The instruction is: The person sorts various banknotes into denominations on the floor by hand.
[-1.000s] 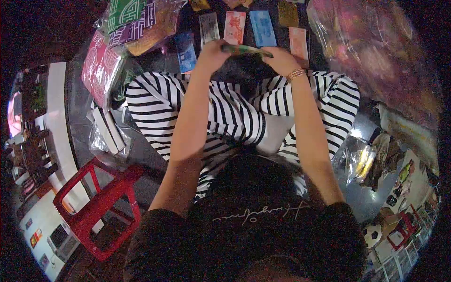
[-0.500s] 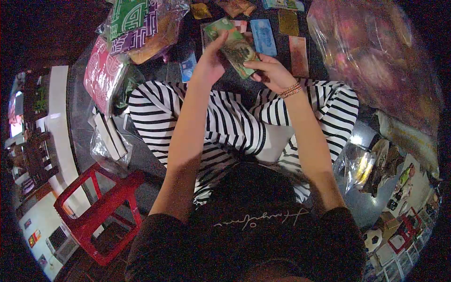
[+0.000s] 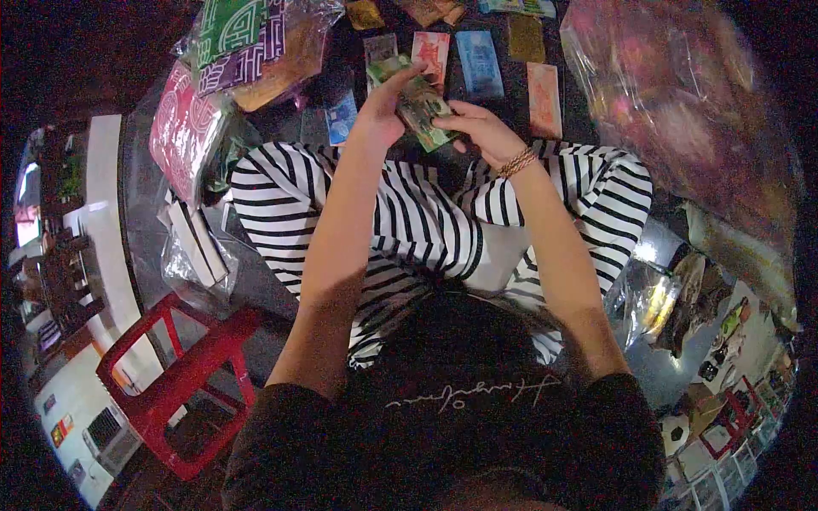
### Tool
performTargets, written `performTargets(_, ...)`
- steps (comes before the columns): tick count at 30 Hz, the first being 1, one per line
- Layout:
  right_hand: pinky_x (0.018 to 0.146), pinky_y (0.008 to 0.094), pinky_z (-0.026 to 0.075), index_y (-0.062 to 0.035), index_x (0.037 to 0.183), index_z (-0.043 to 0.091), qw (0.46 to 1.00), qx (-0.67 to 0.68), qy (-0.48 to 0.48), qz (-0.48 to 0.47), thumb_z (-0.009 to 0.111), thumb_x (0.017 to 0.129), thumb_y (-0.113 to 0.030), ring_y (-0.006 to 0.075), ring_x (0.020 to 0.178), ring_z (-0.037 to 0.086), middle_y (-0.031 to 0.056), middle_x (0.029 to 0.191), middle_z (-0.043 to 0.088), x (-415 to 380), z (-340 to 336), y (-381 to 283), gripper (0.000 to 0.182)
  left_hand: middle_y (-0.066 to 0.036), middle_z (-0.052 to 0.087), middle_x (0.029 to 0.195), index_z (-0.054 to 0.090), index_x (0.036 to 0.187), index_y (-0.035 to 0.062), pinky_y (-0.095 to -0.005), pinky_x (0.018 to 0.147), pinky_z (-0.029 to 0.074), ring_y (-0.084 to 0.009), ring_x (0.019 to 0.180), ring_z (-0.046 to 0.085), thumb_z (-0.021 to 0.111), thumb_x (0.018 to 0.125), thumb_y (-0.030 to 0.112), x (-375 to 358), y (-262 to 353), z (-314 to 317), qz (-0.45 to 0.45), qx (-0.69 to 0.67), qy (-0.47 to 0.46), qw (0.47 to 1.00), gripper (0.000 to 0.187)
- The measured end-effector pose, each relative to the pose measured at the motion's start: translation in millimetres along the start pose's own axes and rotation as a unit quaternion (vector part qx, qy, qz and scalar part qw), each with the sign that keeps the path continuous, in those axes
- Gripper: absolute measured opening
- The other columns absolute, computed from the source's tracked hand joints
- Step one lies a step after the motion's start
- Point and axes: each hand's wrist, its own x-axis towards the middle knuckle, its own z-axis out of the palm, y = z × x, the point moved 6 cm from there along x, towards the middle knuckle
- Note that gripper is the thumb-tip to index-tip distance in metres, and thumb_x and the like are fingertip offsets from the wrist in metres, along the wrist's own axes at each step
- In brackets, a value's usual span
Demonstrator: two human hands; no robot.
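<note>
My left hand [image 3: 380, 121] grips a stack of green banknotes [image 3: 423, 109] near its upper end, thumb on top. The fingers of my right hand [image 3: 484, 129], below a bracelet [image 3: 517, 162], pinch the stack's lower right part. The notes are held tilted above the dark floor, in front of my crossed legs. Just beyond them lie a red note-like paper [image 3: 432, 53] and a greyish one [image 3: 380, 49]. A blue paper stack [image 3: 480, 66] and an orange one [image 3: 544, 100] lie to the right. Another blue paper [image 3: 341, 117] is left of my left hand.
Plastic-wrapped green and purple packs [image 3: 243, 43] and a pink pack [image 3: 189, 128] lie at left. A large clear bag of pinkish contents [image 3: 673, 111] fills the right. Gold papers [image 3: 526, 39] lie farther back. A red stool [image 3: 183, 387] stands at lower left.
The green banknotes have come slightly down toward me, with both hands still on them. The red and greyish papers behind now show more fully.
</note>
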Motion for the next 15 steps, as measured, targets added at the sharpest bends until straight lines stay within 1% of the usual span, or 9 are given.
performTargets(3, 0.052, 0.0172, 0.034, -0.0045, 0.103, 0.055, 0.998, -0.062, 0.015, 0.021, 0.057, 0.081, -0.017, 0.0019, 0.072, 0.045, -0.0043, 0.086, 0.055, 8.3, -16.8, 9.2, 0.026, -0.01, 0.06, 0.096, 0.056, 0.099, 0.0027, -0.0347, 0.079, 0.047, -0.0225, 0.089, 0.057, 0.052, 0.082, 0.011, -0.4, -2.0, -8.0, 0.011, -0.053, -0.043, 0.998, 0.02)
performTargets(6, 0.052, 0.0176, 0.033, -0.0056, 0.101, 0.056, 0.993, -0.106, 0.036, 0.038, 0.057, 0.079, -0.02, 0.0019, 0.069, 0.043, -0.0051, 0.085, 0.054, 9.7, -32.3, 9.6, 0.026, -0.01, 0.059, 0.096, 0.056, 0.099, 0.0027, -0.0358, 0.085, 0.043, -0.0227, 0.093, 0.055, 0.051, 0.081, 0.008, 3.7, 0.4, -21.4, 0.059, -0.071, -0.01, 0.996, 0.02)
performTargets(7, 0.052, 0.0178, 0.031, -0.006, 0.1, 0.056, 0.982, -0.173, 0.056, 0.043, 0.058, 0.078, -0.022, 0.0021, 0.067, 0.042, -0.0054, 0.083, 0.053, 9.2, -38.2, 8.7, 0.027, -0.009, 0.059, 0.094, 0.056, 0.098, 0.0022, -0.0326, 0.083, 0.042, -0.0203, 0.094, 0.054, 0.054, 0.079, 0.008, 0.5, 4.7, -20.7, 0.126, 0.098, -0.027, 0.987, 0.02)
performTargets(8, 0.051, 0.018, 0.03, -0.0064, 0.098, 0.056, 0.967, -0.238, 0.078, 0.047, 0.058, 0.077, -0.024, 0.0024, 0.065, 0.041, -0.0057, 0.081, 0.053, 8.1, -43.8, 7.2, 0.028, -0.009, 0.059, 0.094, 0.056, 0.098, 0.0022, -0.0326, 0.083, 0.042, -0.0203, 0.094, 0.054, 0.054, 0.079, 0.008, 1.9, 4.9, -23.3, 0.128, 0.098, -0.025, 0.987, 0.02)
performTargets(10, 0.051, 0.0187, 0.029, -0.0075, 0.099, 0.056, 0.961, -0.267, 0.067, 0.032, 0.058, 0.074, -0.028, 0.003, 0.063, 0.039, -0.0057, 0.078, 0.052, 7.3, -46.4, 6.3, 0.032, -0.009, 0.059, 0.1, 0.057, 0.101, 0.0028, -0.0373, 0.09, 0.04, -0.024, 0.099, 0.054, 0.057, 0.078, 0.018, 8.5, 1.0, -39.8, 0.083, -0.002, 0.071, 0.994, 0.027)
performTargets(11, 0.059, 0.0253, 0.036, -0.0029, 0.1, 0.055, 0.946, -0.32, 0.039, 0.027, 0.057, 0.073, -0.028, 0.0129, 0.068, 0.047, 0.0041, 0.082, 0.055, 7.6, -44.4, 5.6, 0.037, -0.009, 0.059, 0.1, 0.057, 0.101, 0.0028, -0.0373, 0.09, 0.04, -0.024, 0.099, 0.054, 0.057, 0.078, 0.018, 15.1, -0.8, -46.2, 0.083, -0.002, 0.072, 0.994, 0.027)
performTargets(12, 0.067, 0.0319, 0.044, 0.0017, 0.101, 0.054, 0.928, -0.371, 0.012, 0.021, 0.056, 0.072, -0.027, 0.0228, 0.073, 0.055, 0.0138, 0.086, 0.059, 7.8, -41.1, 5.2, 0.041, -0.007, 0.06, 0.093, 0.058, 0.096, 0.0035, -0.0308, 0.08, 0.04, -0.0199, 0.09, 0.055, 0.057, 0.077, 0.014, 21.1, 0.2, -54.7, 0.102, 0.051, 0.097, 0.989, 0.022)
performTargets(13, 0.076, 0.0346, 0.043, 0.0017, 0.102, 0.054, 0.915, -0.4, 0.021, 0.042, 0.054, 0.071, -0.029, 0.0285, 0.084, 0.057, 0.0192, 0.092, 0.059, 7.6, -41.5, 7.9, 0.044, -0.004, 0.06, 0.086, 0.059, 0.09, 0.0043, -0.0242, 0.07, 0.041, -0.0158, 0.081, 0.056, 0.058, 0.075, 0.01, 25.9, 1.0, -62.8, 0.121, 0.104, 0.122, 0.98, 0.016)
performTargets(15, 0.077, 0.0346, 0.043, 0.0013, 0.102, 0.054, 0.894, -0.444, 0.023, 0.052, 0.055, 0.071, -0.03, 0.0288, 0.087, 0.057, 0.0196, 0.094, 0.059, 4.8, -37.3, 5.9, 0.044, -0.005, 0.06, 0.083, 0.059, 0.089, 0.0045, -0.0253, 0.068, 0.041, -0.016, 0.076, 0.055, 0.058, 0.075, 0.011, 22.3, 3.5, -55.8, 0.157, 0.146, 0.118, 0.97, 0.015)
